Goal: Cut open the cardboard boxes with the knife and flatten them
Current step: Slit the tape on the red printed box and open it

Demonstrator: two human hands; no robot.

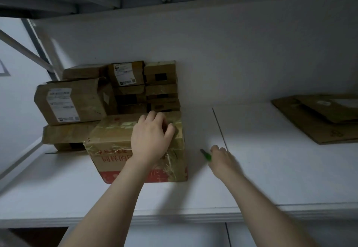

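White tabletop [271, 169] against a white wall, flattened cardboard [317, 122] at its far right edge. Closed boxes [126, 91] stacked far left. Your left hand [151, 136] curls over the taped box [108, 136] fronting them; your right hand [222, 159] grips the green knife [206, 155] just beside.

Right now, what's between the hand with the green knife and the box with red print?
Just bare white table, in the head view: nothing lies between the right hand, its knife and the box.

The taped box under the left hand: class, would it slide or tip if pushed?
Probably slides: the taped box sits squat and flat on the smooth table. Its glossy tape may feel slippery under the left hand.
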